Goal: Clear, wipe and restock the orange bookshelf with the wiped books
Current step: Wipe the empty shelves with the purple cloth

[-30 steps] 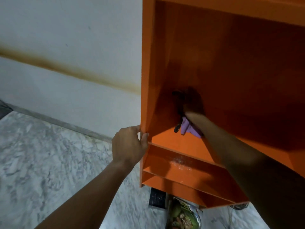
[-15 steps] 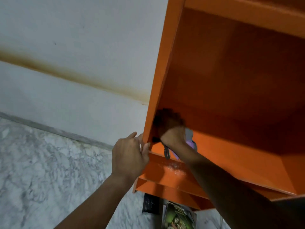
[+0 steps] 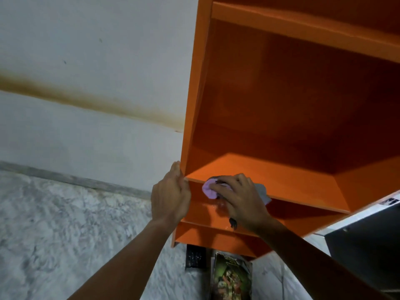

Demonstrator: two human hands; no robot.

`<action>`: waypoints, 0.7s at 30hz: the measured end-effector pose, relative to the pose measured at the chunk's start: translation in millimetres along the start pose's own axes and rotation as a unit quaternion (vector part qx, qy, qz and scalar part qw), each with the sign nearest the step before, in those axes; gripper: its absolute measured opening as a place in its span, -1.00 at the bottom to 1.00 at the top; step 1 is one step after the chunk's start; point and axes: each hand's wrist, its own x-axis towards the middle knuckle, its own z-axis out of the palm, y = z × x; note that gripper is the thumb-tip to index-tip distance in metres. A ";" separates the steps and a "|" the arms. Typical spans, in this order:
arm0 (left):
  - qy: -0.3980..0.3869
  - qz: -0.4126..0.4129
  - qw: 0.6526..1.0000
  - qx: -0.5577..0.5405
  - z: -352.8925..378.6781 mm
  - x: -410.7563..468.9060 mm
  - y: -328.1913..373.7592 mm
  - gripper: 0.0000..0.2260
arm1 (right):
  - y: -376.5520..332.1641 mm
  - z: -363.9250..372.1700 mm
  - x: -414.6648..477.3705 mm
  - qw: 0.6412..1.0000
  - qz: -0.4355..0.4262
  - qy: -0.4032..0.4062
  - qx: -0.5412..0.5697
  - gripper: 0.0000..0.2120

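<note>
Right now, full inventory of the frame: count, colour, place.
orange bookshelf: 1, orange, right half of the view, against the wall
cloth: 1, lilac and grey, at the front edge of a shelf board
book: 1, green cover, on the floor below the bookshelf
black object: 1, black, on the floor left of the book; cannot tell what it is
grey object: 1, dark grey, right edge, partly cut off
wall: 1, white, left
stain: 1 band, brown, across the wall
floor: 1, grey-white marble, lower left
left grip: 1, bare hand, holds the bookshelf's left side panel
right grip: 1, bare hand, holds the cloth
</note>
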 end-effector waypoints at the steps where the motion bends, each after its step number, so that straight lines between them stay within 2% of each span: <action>1: -0.005 0.001 1.000 -0.015 3.1 -2.8 -4.9 -0.61 | 8.1 -2.1 -8.2 0.999 0.042 0.031 -0.004 -0.57; 3: -0.001 0.010 0.999 -0.049 9.6 -10.7 -15.4 -0.55 | 13.4 3.3 -18.1 0.988 0.131 0.078 -0.027 -0.61; 5: 0.022 0.030 0.994 -0.099 17.4 -19.7 -26.7 -0.50 | 0.4 20.8 -9.6 0.978 0.170 0.114 -0.040 -0.59; 9: 0.096 0.058 0.975 -0.193 43.7 -26.5 -54.4 -0.56 | -53.5 68.4 34.4 0.975 0.083 0.206 0.022 -0.59; 12: 0.170 0.071 0.958 -0.221 58.5 -11.9 -71.2 -0.63 | -74.1 98.7 62.6 0.952 0.071 0.298 0.007 -0.60; 16: 0.222 0.159 0.939 -0.212 87.8 -2.4 -83.9 -0.54 | -52.8 128.4 50.5 0.939 -0.023 0.329 -0.097 -0.62; 18: 0.251 0.196 0.934 -0.159 112.9 -6.9 -84.9 -0.49 | -25.0 129.5 34.1 0.924 -0.007 0.363 -0.124 -0.61; 21: 0.283 0.241 0.928 -0.004 148.6 -13.4 -68.6 -0.37 | 22.5 116.5 -2.6 0.886 0.031 0.433 -0.166 -0.65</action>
